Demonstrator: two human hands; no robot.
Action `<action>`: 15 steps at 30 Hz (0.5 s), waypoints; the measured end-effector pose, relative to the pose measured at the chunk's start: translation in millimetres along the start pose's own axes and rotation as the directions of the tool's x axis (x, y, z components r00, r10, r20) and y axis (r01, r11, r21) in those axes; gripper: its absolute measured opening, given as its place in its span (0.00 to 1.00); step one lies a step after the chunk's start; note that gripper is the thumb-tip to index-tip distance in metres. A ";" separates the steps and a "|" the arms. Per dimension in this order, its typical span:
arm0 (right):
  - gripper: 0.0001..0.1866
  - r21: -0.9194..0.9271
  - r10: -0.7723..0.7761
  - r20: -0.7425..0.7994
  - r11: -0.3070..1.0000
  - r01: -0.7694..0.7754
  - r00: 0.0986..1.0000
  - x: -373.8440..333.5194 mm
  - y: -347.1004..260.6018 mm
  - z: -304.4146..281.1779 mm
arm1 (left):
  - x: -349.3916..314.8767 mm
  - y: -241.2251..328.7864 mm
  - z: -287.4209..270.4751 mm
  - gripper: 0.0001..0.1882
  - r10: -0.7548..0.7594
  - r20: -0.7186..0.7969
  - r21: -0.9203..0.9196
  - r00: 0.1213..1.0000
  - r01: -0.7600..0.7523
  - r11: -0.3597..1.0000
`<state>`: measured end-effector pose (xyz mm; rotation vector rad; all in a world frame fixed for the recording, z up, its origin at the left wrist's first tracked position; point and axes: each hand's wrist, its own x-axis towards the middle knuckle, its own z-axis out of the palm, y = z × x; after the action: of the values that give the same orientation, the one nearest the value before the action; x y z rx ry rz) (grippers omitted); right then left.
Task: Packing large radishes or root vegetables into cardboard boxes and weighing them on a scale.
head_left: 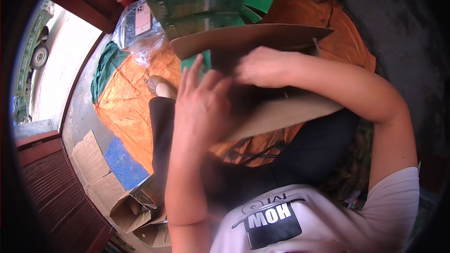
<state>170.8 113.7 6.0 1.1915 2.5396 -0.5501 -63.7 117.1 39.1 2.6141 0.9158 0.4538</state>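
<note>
An open brown cardboard box (290,114) rests across my lap, its flaps folded out and its inside dark. At its left end my left hand (204,96) is raised, slightly blurred, with its fingers apart. Those fingertips lie against a small green carton or panel (202,60) at the box's edge. Reaching in from the right, my right hand (265,67) is over the box opening with the wrist bent. Its fingertips are lost in the shadow, so I cannot see what they touch.
Large green printed cartons (199,7) stand just beyond the box. A pink phone (143,19) lies on clear plastic wrap (152,47). Orange sheeting (123,105) covers the ground. Cut cardboard (91,166) and a blue sheet (123,163) lie at left, by a doorway.
</note>
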 end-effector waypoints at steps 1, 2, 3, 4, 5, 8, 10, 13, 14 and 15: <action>0.11 -0.097 -0.055 -0.178 0.995 0.038 0.982 -21.3 -13.4 -28.5 | -1.7 0.0 -2.6 0.21 -0.009 -0.008 -0.033 1.000 0.009 0.999; 0.16 -0.087 0.020 -0.234 0.995 -0.041 0.972 -49.3 -25.4 -53.3 | -1.1 0.9 -2.7 0.21 -0.010 -0.016 -0.073 1.000 0.009 0.997; 0.19 -0.094 0.024 -0.459 0.993 -0.076 0.888 -79.6 -27.1 -61.7 | -1.8 0.2 -4.2 0.21 0.004 -0.013 -0.046 1.000 -0.005 0.999; 0.23 -0.140 0.019 -0.611 0.981 -0.131 0.791 -113.0 -32.7 -74.5 | -2.1 0.3 -6.0 0.23 0.002 -0.016 -0.057 1.000 -0.003 0.998; 0.24 -0.083 0.067 -0.724 0.980 -0.183 0.686 -148.9 -35.6 -81.8 | -0.4 -1.1 -6.1 0.24 0.031 -0.021 -0.093 0.999 -0.033 0.995; 0.15 0.371 0.473 -0.875 0.794 -0.481 0.106 -265.1 -44.3 -41.6 | 5.5 0.4 1.7 0.26 0.072 -0.056 -0.188 0.996 -0.082 0.979; 0.13 0.663 0.664 -0.722 0.583 -0.469 -0.196 -340.5 -34.8 23.4 | 5.9 0.4 3.9 0.27 0.076 -0.069 -0.202 0.995 -0.088 0.975; 0.25 0.880 0.847 -0.405 0.258 -0.399 -0.346 -413.9 -28.4 172.9 | 2.6 5.7 -1.8 0.23 0.036 -0.150 -0.258 0.988 -0.074 0.963; 0.27 0.880 0.901 -0.298 0.132 -0.457 -0.314 -428.1 -35.5 237.1 | 0.0 8.4 -6.9 0.22 0.017 -0.169 -0.298 0.985 -0.068 0.952; 0.26 0.907 0.924 -0.199 0.048 -0.419 -0.325 -428.4 -48.6 305.8 | -2.1 5.4 -12.8 0.20 0.001 -0.198 -0.288 0.980 -0.059 0.956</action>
<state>426.2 -340.8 -81.3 3.7463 0.8943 -0.1020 -67.4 114.4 52.4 2.3449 0.7983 0.8026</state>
